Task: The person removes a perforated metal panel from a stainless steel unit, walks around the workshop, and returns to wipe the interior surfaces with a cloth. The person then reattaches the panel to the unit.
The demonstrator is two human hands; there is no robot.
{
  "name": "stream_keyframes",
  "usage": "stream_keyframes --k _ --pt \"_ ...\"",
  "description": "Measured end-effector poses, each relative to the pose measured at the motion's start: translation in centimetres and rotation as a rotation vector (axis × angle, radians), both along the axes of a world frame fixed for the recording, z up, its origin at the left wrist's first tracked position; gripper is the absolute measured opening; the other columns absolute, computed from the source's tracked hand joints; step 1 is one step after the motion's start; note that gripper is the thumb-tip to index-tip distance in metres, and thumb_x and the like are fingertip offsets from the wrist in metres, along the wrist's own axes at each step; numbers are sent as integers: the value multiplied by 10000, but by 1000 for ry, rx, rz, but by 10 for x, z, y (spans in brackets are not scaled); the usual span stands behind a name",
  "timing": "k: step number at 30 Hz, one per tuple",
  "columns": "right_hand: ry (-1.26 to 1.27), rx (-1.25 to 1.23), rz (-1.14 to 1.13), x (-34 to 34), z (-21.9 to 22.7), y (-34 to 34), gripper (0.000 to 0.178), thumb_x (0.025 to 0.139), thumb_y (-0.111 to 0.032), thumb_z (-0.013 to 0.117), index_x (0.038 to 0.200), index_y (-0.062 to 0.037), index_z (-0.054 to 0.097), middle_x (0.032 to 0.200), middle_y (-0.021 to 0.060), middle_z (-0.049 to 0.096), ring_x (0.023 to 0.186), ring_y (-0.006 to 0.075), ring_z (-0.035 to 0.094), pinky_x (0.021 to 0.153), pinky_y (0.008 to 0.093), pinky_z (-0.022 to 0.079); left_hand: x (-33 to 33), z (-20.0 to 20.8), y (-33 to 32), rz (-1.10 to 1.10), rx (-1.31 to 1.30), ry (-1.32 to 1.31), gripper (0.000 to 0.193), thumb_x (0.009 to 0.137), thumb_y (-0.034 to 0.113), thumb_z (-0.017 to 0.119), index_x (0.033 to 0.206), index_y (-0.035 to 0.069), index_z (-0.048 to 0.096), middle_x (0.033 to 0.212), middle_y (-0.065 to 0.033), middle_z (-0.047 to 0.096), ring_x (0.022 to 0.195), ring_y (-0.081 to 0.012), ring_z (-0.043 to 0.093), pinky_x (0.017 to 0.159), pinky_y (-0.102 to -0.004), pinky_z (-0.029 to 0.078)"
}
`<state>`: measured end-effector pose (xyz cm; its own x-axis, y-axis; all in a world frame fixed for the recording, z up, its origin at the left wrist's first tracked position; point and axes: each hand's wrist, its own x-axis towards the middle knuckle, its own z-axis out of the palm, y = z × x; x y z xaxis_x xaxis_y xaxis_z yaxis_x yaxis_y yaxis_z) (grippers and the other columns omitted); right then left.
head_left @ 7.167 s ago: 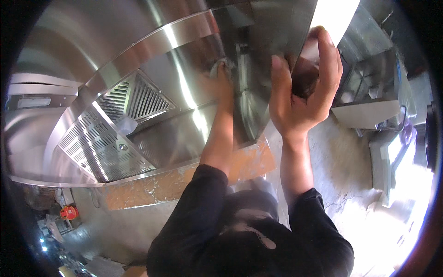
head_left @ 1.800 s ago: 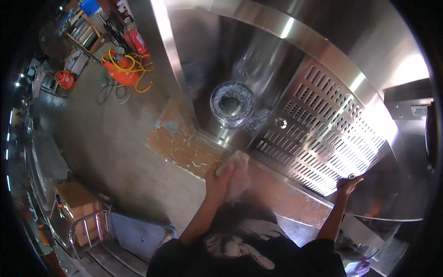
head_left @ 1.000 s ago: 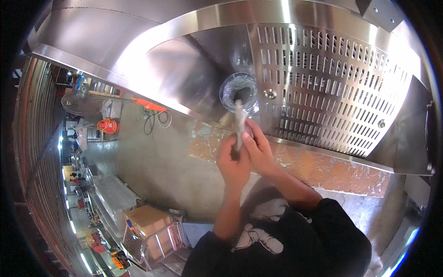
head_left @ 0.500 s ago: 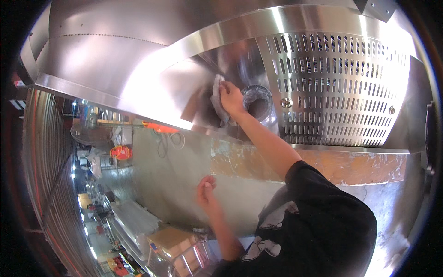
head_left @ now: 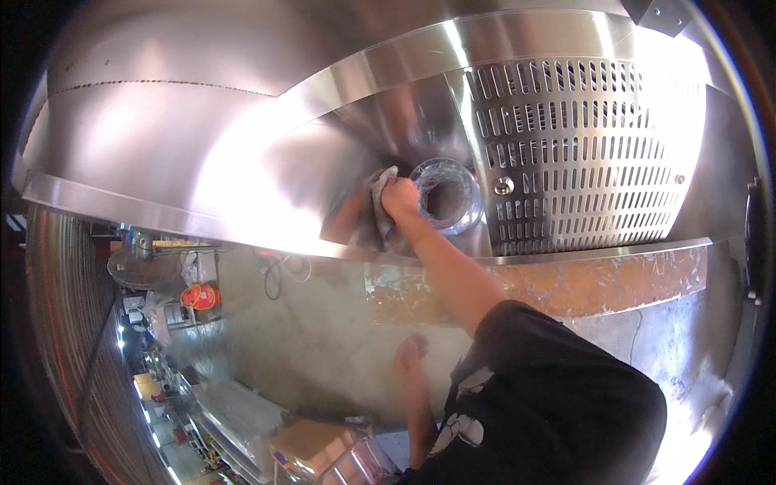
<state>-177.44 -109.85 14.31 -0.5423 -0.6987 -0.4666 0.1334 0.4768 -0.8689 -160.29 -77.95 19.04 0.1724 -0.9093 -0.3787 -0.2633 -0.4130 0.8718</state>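
My right hand [head_left: 399, 199] is closed on a crumpled grey-white cloth [head_left: 381, 212] and presses it to the inside of a shiny stainless-steel housing [head_left: 267, 174]. Just right of the hand is a round ring [head_left: 461, 218] with a dark opening, which looks wrapped in clear plastic film. Farther right stands a slotted steel panel [head_left: 598, 162] with round fittings. My left hand [head_left: 412, 352] hangs low over the floor, away from the housing; it is blurred, its fingers seem curled, and nothing shows in it.
A scuffed brown board [head_left: 598, 284] runs below the housing's lower steel lip [head_left: 598, 252]. On the grey floor [head_left: 307, 347] to the left are a red bucket [head_left: 200, 297] and a cable [head_left: 275, 279]. Cardboard boxes [head_left: 311, 444] stand at the lower left.
My right hand has moved the cloth a little lower, beside the ring. My left hand has swung down and right, nearer my body. The whole view has shifted slightly.
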Motion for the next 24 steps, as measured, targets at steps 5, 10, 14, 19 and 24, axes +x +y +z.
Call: stream_keyframes --k 5,10,14,19,24 --pt "167 46 221 -3 5 25 290 931 -194 541 1020 27 706 1062 290 677 1042 453 646 925 503 518 -10 9 -15 -91 -44 -67 374 1048 280 477 1165 -44 623 1057 -140 696 976 -232 666 860 -358 521" --pt "366 99 469 -4 8 42 231 919 -116 547 1055 0 693 1098 271 663 1044 433 662 880 488 557 -15 14 -49 -164 -146 -80 355 1043 263 481 1160 -38 627 1046 -134 697 973 -223 665 860 -354 519" --pt "416 105 491 6 7 44 245 926 -75 532 1127 -5 655 1107 252 651 1029 438 658 875 498 556 -13 13 -61 -168 -123 -45 343 1043 253 479 1168 -32 623 1046 -128 695 970 -212 665 860 -354 518" --pt "231 -224 -273 20 -3 17 326 936 -48 485 1242 -4 592 1112 272 629 1044 468 623 906 510 509 -8 3 -59 -155 -68 14 339 1045 254 477 1170 -27 619 1038 -113 692 973 -208 663 865 -347 509" --pt "-2 -21 -408 23 -13 -17 335 952 -120 502 1248 -5 607 1180 315 614 1098 453 610 932 495 494 3 -1 -53 -130 -29 7 346 1046 272 480 1154 -22 628 1026 -100 685 959 -206 654 865 -337 501"
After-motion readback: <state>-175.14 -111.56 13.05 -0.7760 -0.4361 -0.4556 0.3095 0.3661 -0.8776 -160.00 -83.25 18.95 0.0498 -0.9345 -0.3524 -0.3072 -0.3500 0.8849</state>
